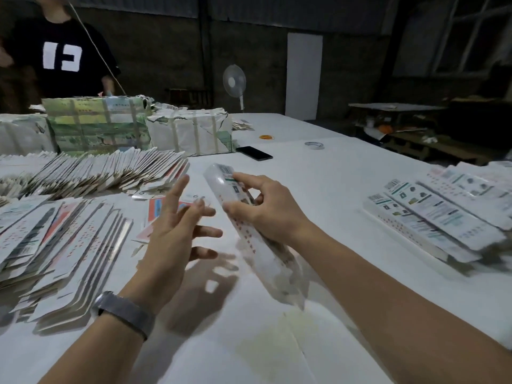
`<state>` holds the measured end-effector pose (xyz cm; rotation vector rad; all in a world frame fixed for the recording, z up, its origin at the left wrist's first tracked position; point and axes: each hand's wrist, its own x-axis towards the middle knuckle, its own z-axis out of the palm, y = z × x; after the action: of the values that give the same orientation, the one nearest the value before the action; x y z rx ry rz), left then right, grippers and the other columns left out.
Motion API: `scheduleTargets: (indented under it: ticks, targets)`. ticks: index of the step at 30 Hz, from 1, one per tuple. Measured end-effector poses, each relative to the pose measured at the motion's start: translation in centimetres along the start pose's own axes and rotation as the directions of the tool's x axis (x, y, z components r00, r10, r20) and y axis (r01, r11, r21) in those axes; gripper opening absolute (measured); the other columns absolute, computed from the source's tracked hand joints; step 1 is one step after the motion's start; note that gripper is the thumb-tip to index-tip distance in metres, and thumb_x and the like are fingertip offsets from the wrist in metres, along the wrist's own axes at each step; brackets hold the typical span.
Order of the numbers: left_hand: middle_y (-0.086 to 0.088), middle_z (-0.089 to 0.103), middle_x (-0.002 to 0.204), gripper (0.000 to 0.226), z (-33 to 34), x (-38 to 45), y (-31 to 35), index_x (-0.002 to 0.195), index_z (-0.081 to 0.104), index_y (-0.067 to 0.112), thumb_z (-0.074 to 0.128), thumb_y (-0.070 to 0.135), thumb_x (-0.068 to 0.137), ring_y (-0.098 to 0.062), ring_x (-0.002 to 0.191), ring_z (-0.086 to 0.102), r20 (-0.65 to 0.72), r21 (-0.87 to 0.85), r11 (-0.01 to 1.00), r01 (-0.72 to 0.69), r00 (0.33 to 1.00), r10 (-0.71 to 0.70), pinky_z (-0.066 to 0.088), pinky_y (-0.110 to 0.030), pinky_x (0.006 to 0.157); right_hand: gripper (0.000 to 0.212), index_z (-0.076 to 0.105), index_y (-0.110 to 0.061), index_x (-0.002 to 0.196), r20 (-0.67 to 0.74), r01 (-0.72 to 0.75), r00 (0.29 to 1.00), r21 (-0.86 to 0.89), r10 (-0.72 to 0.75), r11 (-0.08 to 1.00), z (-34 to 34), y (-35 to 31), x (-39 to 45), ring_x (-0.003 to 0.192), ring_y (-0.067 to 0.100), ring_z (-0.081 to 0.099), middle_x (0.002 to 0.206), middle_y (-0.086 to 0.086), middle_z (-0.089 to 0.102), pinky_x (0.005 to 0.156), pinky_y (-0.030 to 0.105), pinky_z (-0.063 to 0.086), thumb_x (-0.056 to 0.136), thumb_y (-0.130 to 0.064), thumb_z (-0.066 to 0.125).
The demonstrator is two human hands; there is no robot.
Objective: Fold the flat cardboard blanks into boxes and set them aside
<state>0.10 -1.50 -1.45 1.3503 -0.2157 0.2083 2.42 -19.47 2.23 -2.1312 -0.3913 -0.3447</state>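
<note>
White table [318,173] — right hand [266,209] grasps a long folded box [249,231]; left hand [171,231] spread, released, holding nothing.

walls dark, dim light | white door [304,76] | standing fan [234,81] | window [471,31] right | white table [318,173]

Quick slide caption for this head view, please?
Right hand grips a folded box, left hand open beside it, flat blanks left, finished boxes right.
</note>
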Motion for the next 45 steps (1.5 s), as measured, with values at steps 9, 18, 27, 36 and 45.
scheduleTargets:
  ticks: [9,18,27,36,45]
  targets:
    - [0.001,0.069,0.081,0.031,0.5,-0.3,-0.2,0.107,0.066,0.043,0.054,0.014,0.103,-0.015,0.062,0.066,0.015,0.090,0.996,-0.031,0.999,0.029,0.048,-0.027,0.044,0.059,0.054,-0.034,0.141,-0.117,-0.232,0.972,-0.588,0.202,0.775,-14.8,5.5,-4.3,0.120,0.014,0.051,0.136,-0.008,0.050,0.100,0.035,0.043,0.085,-0.045,0.070]
    - [-0.019,0.063,0.090,0.030,0.0,0.2,-0.3,0.110,0.066,0.022,0.046,0.002,0.103,-0.027,0.061,0.060,0.119,0.184,0.982,0.035,0.991,-0.058,0.047,-0.026,0.037,0.045,0.063,-0.035,0.127,-0.218,-0.385,0.904,-0.790,0.369,0.476,-23.3,12.6,-5.1,0.119,0.022,0.053,0.123,-0.006,0.057,0.090,0.037,0.050,0.083,-0.042,0.064]
    - [-0.022,0.058,0.090,0.029,0.7,-0.2,0.4,0.105,0.065,0.015,0.043,-0.004,0.103,-0.012,0.046,0.061,0.126,0.196,0.979,0.061,0.988,-0.087,0.045,-0.022,0.037,0.024,0.069,-0.031,0.111,-0.239,-0.313,0.918,-0.927,0.317,0.206,-24.9,15.1,-3.2,0.122,0.028,0.046,0.116,0.000,0.059,0.083,0.037,0.046,0.092,-0.039,0.058]
    - [-0.017,0.061,0.088,0.029,1.2,-0.7,0.6,0.100,0.068,0.016,0.047,-0.004,0.101,-0.010,0.050,0.061,0.047,0.271,0.962,0.033,0.998,-0.047,0.040,-0.019,0.035,0.031,0.062,-0.031,0.124,-0.191,-0.225,0.974,-0.845,0.119,0.485,-19.3,10.9,-2.1,0.121,0.020,0.045,0.125,-0.006,0.056,0.086,0.037,0.044,0.099,-0.043,0.047]
    - [0.005,0.068,0.071,0.028,0.7,-0.5,0.2,0.096,0.070,0.020,0.056,-0.004,0.096,-0.006,0.059,0.061,-0.082,0.344,0.938,-0.043,0.994,0.076,0.037,-0.020,0.042,0.011,0.066,-0.038,0.080,-0.040,-0.062,0.998,-0.249,0.053,0.967,-3.6,1.2,-1.6,0.081,0.007,0.061,0.087,-0.016,0.069,0.081,0.032,0.051,0.089,-0.038,0.060]
